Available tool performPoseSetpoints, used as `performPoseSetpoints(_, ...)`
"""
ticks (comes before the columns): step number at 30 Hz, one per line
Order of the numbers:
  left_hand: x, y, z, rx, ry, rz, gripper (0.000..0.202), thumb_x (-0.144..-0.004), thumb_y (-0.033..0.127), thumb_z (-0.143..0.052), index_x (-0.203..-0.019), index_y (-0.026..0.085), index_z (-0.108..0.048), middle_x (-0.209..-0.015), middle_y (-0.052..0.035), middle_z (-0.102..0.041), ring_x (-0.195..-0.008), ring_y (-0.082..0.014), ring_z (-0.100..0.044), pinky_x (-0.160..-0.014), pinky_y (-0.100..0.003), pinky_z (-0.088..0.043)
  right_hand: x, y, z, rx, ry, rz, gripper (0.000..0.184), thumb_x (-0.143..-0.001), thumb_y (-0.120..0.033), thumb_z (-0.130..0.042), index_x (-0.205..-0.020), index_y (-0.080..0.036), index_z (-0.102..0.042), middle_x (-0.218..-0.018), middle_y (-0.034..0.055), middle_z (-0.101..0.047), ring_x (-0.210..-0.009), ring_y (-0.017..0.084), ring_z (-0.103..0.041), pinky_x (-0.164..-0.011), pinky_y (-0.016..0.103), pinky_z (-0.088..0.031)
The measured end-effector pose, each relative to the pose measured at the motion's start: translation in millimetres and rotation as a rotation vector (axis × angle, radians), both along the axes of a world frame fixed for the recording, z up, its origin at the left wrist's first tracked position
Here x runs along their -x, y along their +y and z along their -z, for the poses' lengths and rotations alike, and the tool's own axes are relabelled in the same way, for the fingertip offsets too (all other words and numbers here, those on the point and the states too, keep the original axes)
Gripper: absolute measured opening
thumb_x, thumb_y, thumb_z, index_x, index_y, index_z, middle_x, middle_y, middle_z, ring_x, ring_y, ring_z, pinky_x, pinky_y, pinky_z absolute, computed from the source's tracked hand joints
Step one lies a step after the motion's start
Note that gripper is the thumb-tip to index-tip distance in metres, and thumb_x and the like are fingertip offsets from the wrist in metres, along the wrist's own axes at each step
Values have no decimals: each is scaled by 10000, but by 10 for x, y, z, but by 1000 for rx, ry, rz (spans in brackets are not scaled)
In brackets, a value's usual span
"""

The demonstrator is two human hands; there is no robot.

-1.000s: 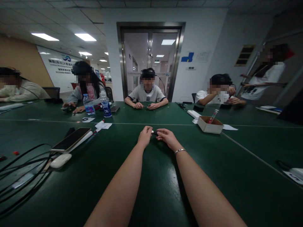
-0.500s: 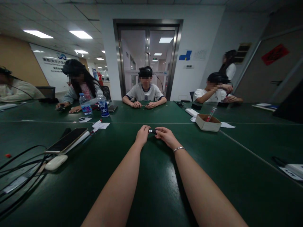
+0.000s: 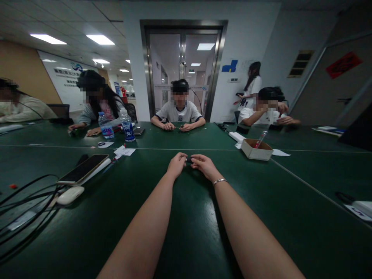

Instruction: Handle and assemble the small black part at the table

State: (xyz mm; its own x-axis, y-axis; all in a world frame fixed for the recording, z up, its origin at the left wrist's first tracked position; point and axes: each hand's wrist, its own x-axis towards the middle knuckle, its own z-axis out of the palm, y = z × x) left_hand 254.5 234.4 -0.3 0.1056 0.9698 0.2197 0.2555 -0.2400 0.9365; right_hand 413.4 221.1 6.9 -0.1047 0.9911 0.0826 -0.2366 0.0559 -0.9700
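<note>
My left hand and my right hand almost meet over the green table, both with closed fingers. Between them is a small black object with a silver end, too small to name. The left fingertips pinch its silver end and largely cover it. At the other side, the right thumb and fingers grip the black part. A silver bracelet circles my right wrist.
To the left lie a phone, a white rounded case and black cables. Two water bottles stand beyond. An open box holding a tube sits at the right. Several people sit around the table; one person stands behind.
My left fingers have closed further over the silver end, so less of it shows. The standing person has moved left. My view has shifted slightly.
</note>
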Motion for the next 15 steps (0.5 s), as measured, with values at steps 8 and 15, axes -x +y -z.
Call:
performPoseSetpoints(8, -4, -19, -17, -20, -1, -12, 246, -861, 274, -411, -966, 181, -613, -529, 35, -507, -490, -107, -489, -507, -214, -355, 5, -68, -64, -42, 3, -62, 240, -727, -188, -753, -929, -173, -625, -772, 7, -632, -638, 113, -649, -594, 186, -554)
performPoseSetpoints(15, -7, 0, -16, -38, -32, 20, 236, -809, 198, -437, -962, 169, -614, -528, 39, -489, -505, -107, -479, -534, -217, -371, 21, -62, -84, -16, -116, -57, 366, -765, -175, -701, -1089, -213, -534, -788, -8, -599, -560, 109, -626, -487, 188, -538)
